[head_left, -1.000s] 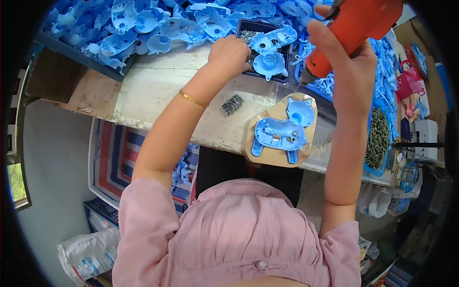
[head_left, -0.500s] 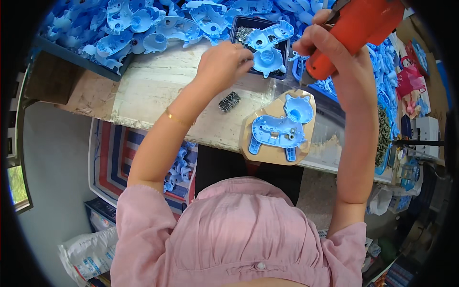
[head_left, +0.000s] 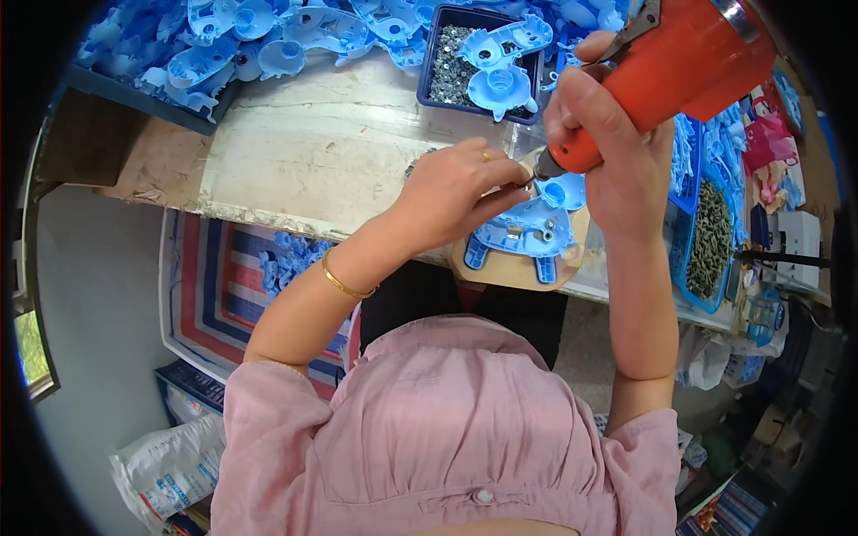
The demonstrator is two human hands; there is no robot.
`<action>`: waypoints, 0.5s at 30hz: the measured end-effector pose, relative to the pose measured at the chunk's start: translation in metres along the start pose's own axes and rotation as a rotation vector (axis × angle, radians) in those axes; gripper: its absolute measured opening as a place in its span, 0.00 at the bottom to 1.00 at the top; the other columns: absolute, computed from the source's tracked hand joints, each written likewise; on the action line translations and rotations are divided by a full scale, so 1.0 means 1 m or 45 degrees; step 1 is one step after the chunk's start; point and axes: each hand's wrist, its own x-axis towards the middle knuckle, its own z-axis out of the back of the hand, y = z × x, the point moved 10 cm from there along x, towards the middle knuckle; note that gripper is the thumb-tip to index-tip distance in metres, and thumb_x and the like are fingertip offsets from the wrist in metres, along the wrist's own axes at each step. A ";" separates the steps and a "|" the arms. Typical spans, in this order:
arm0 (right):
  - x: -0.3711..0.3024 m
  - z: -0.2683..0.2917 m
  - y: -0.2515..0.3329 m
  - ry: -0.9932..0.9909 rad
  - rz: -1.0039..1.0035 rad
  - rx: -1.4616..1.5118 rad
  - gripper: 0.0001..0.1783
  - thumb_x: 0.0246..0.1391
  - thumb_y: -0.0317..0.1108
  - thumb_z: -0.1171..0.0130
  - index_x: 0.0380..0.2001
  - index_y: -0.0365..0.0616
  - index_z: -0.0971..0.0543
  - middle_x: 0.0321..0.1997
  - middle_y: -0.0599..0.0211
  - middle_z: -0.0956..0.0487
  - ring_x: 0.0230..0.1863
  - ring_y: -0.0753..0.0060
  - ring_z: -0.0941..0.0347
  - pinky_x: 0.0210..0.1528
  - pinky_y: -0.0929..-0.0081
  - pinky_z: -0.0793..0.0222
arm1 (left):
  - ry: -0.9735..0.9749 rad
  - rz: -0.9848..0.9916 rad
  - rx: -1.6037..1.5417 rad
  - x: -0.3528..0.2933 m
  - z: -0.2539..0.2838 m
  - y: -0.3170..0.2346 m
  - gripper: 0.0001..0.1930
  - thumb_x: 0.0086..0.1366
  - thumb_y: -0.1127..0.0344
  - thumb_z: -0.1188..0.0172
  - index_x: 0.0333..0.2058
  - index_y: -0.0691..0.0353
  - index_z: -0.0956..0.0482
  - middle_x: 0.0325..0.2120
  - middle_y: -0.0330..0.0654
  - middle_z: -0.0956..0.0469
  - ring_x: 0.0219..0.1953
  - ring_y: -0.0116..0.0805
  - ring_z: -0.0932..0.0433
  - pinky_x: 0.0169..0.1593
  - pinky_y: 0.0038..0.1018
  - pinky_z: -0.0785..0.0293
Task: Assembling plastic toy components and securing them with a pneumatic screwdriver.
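My right hand (head_left: 617,134) is wrapped round an orange-red power screwdriver (head_left: 652,76), its dark tip slanting down to the left. Close to that tip, my left hand (head_left: 465,188) pinches its thumb and fingers together. What they hold, if anything, is too small to make out. Just below both hands lies a light-blue plastic animal-shaped shell half (head_left: 527,230), open side up, on a tan board (head_left: 569,268). Small metal parts sit inside the shell, and my left fingers cover some of its upper left part.
A dark tray (head_left: 427,96) of small metal parts stands behind, with another blue shell piece (head_left: 500,85) lying across it. Blue shells (head_left: 313,31) are heaped along the back. At the right is a blue basket of screws (head_left: 709,241).
My left hand has moved from the tray toward me and right, up to the screwdriver's tip. The screwdriver has come lower and left, over the shell on the board.
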 end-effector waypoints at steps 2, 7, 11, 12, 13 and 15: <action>-0.001 -0.001 0.001 0.040 0.030 0.008 0.16 0.60 0.28 0.37 0.50 0.40 0.26 0.28 0.69 0.25 0.27 0.75 0.27 0.30 0.77 0.32 | 0.000 0.089 -0.094 -0.002 -0.002 0.007 0.05 0.62 0.65 0.32 0.35 0.57 0.17 0.31 0.39 0.18 0.35 0.41 0.22 0.38 0.34 0.24; -0.002 -0.002 0.003 0.030 0.046 -0.026 0.16 0.60 0.28 0.38 0.50 0.41 0.26 0.27 0.69 0.26 0.26 0.76 0.28 0.30 0.77 0.32 | -0.016 0.064 -0.084 -0.004 -0.001 0.005 0.07 0.64 0.59 0.35 0.35 0.53 0.16 0.30 0.37 0.18 0.36 0.41 0.21 0.36 0.37 0.24; -0.002 -0.002 -0.004 0.057 0.007 0.011 0.16 0.59 0.26 0.38 0.51 0.40 0.27 0.27 0.69 0.26 0.25 0.76 0.28 0.29 0.77 0.32 | 0.031 0.020 -0.067 -0.007 -0.004 0.003 0.07 0.64 0.60 0.36 0.37 0.55 0.18 0.32 0.38 0.19 0.37 0.43 0.22 0.38 0.38 0.24; -0.003 -0.001 -0.004 0.056 0.005 0.011 0.16 0.59 0.26 0.38 0.51 0.40 0.27 0.27 0.69 0.26 0.25 0.76 0.28 0.29 0.77 0.32 | 0.033 0.020 -0.069 -0.007 -0.005 0.002 0.07 0.64 0.60 0.36 0.37 0.55 0.18 0.32 0.38 0.19 0.37 0.43 0.22 0.38 0.38 0.24; -0.005 -0.003 -0.007 0.077 -0.030 -0.002 0.17 0.59 0.26 0.38 0.50 0.40 0.27 0.27 0.69 0.25 0.25 0.76 0.28 0.29 0.77 0.32 | 0.058 0.016 -0.080 -0.009 -0.007 -0.001 0.08 0.64 0.61 0.36 0.38 0.57 0.18 0.32 0.39 0.19 0.37 0.44 0.22 0.38 0.38 0.25; -0.009 -0.008 -0.009 0.099 -0.070 -0.012 0.17 0.58 0.26 0.38 0.50 0.40 0.27 0.27 0.69 0.25 0.25 0.77 0.28 0.28 0.76 0.32 | 0.084 0.017 -0.092 -0.012 -0.011 0.000 0.08 0.65 0.62 0.37 0.38 0.58 0.19 0.32 0.39 0.19 0.37 0.44 0.23 0.39 0.38 0.25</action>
